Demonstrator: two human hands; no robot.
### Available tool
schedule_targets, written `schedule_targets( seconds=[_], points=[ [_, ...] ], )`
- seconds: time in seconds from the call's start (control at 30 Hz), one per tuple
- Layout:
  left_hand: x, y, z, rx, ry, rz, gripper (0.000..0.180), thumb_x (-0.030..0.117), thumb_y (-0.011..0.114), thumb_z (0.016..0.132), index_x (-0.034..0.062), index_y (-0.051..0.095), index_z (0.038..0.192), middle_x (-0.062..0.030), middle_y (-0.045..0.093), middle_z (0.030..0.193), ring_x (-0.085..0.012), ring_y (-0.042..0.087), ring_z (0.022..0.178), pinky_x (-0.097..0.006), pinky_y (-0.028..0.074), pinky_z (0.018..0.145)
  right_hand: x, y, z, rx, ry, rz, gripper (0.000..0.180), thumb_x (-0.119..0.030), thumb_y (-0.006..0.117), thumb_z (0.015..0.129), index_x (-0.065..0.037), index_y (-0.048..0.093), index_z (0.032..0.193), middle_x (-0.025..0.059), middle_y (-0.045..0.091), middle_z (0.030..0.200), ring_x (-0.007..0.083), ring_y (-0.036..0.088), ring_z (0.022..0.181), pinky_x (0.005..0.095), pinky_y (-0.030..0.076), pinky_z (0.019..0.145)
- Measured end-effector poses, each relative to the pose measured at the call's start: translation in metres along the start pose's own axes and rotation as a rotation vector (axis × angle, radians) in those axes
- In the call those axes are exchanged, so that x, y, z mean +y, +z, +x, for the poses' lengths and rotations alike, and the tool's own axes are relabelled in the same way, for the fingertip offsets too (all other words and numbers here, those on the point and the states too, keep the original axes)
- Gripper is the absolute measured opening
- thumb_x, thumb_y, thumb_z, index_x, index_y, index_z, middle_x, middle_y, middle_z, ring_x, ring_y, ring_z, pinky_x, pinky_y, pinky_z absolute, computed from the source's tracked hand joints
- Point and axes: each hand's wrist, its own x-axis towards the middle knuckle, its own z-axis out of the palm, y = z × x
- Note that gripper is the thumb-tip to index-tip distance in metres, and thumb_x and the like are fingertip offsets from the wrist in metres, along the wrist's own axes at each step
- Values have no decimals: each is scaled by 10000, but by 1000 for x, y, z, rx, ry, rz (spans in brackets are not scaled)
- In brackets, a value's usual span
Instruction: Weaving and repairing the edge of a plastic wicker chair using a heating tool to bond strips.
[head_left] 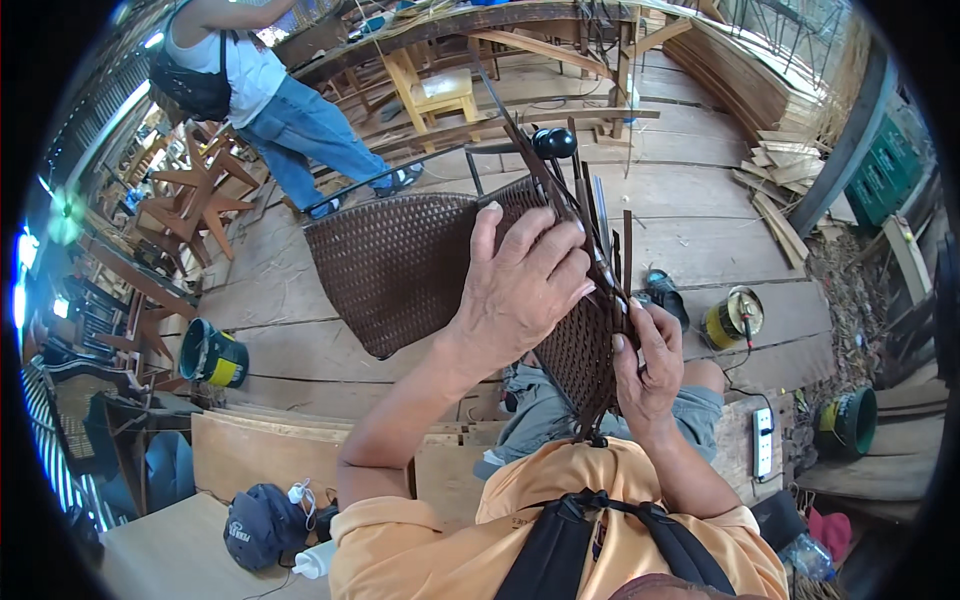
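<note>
A dark brown woven wicker chair (395, 260) is tilted in front of me, with one woven panel between my legs. Loose flat brown strips (540, 160) stick up from its edge. My left hand (525, 275) is closed, its curled fingers at the upper part of that edge, on one of the strips. Lower on the same edge, my right hand (650, 365) pinches the frame rim where strips wrap it, thumb and fingers pressed together. The fingertips of the left hand are partly hidden behind the weave. A round black cap (555, 143) sits by the strips.
A person in jeans (310, 125) stands at the far left. Buckets (213, 355) stand left and right, and a yellow pot (735, 320) holds a corded tool. A power strip (763, 443) lies at my right. Planks (735, 75) are stacked at the back; a cap (265, 525) lies beside me.
</note>
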Motion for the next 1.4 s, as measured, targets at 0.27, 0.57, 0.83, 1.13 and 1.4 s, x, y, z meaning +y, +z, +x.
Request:
schedule_targets(
  seconds=[0.27, 0.57, 0.83, 1.13, 1.4],
  points=[
    [13, -5, -25, -60, -49, -264, 172, 117, 679, 729, 69, 601, 873, -45, 524, 921, -216, 521, 829, -367, 426, 762, 0, 8, -5, 39, 24, -52, 407, 45, 603, 800, 12, 558, 1203, 155, 534, 1038, 266, 532, 909, 328, 448, 806],
    [7, 17, -37, 513, -590, -1652, 364, 238, 513, 955, 6, 467, 1233, -79, 593, 1063, -130, 607, 861, -264, 511, 728, 1, 10, -5, 35, -16, -106, 387, 50, 570, 817, 20, 556, 1202, 152, 536, 1053, 266, 532, 931, 325, 443, 823],
    [16, 22, -21, 359, -739, -2133, 270, 222, 482, 977, 29, 489, 1165, -104, 595, 1083, -125, 624, 822, -216, 493, 686, -2, 12, -3, 72, 0, -140, 393, 49, 579, 801, 21, 566, 1193, 159, 547, 1041, 261, 537, 936, 321, 442, 827],
    [22, 32, -12, 295, -476, -1948, 434, 429, 420, 973, 78, 387, 719, 4, 362, 699, -121, 379, 640, -262, 392, 612, 0, 10, -2, 71, -16, -166, 392, 34, 598, 794, -1, 586, 1184, 157, 565, 1038, 267, 548, 935, 329, 447, 824],
    [10, 26, 13, 88, -330, -1832, 439, 402, 423, 985, 84, 387, 684, 15, 380, 653, -85, 379, 604, -223, 359, 546, -3, 10, -1, 62, -9, -132, 387, 37, 600, 798, -4, 588, 1183, 149, 564, 1031, 254, 551, 934, 317, 449, 826]
  ],
)
